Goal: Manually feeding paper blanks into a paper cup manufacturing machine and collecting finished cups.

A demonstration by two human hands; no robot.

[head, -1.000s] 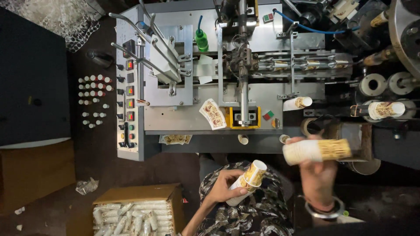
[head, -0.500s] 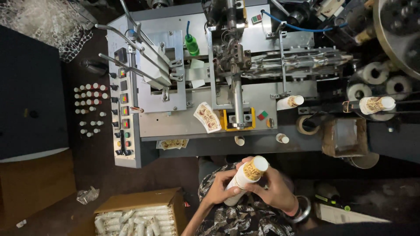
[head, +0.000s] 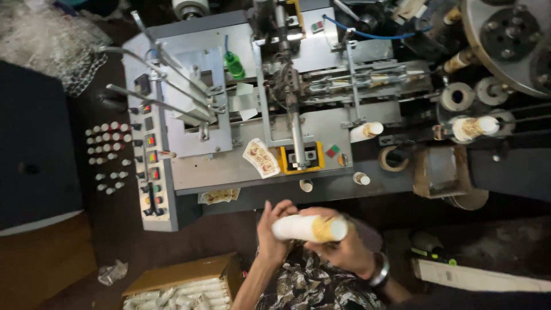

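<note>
Both my hands hold a stack of white paper cups (head: pixel 309 228) with a tan print, lying sideways in front of my patterned clothing. My left hand (head: pixel 272 231) grips its left end. My right hand (head: pixel 344 248), with a bracelet at the wrist, wraps under the right end. Just beyond them stands a grey metal cup-forming machine (head: pixel 258 149). A flat printed paper blank (head: pixel 261 158) lies on its deck next to a yellow block (head: pixel 302 158).
A cardboard box (head: pixel 182 285) of white cup stacks sits at lower left. A control panel (head: pixel 150 166) with buttons lines the machine's left side. Cups (head: pixel 472 127) ride on spindles at right, beside a large wheel (head: pixel 511 40). Plastic wrap (head: pixel 46 40) lies upper left.
My right hand came down from the machine's right side and joined my left hand on the cup stack, which turned from tilted upright to lying sideways.
</note>
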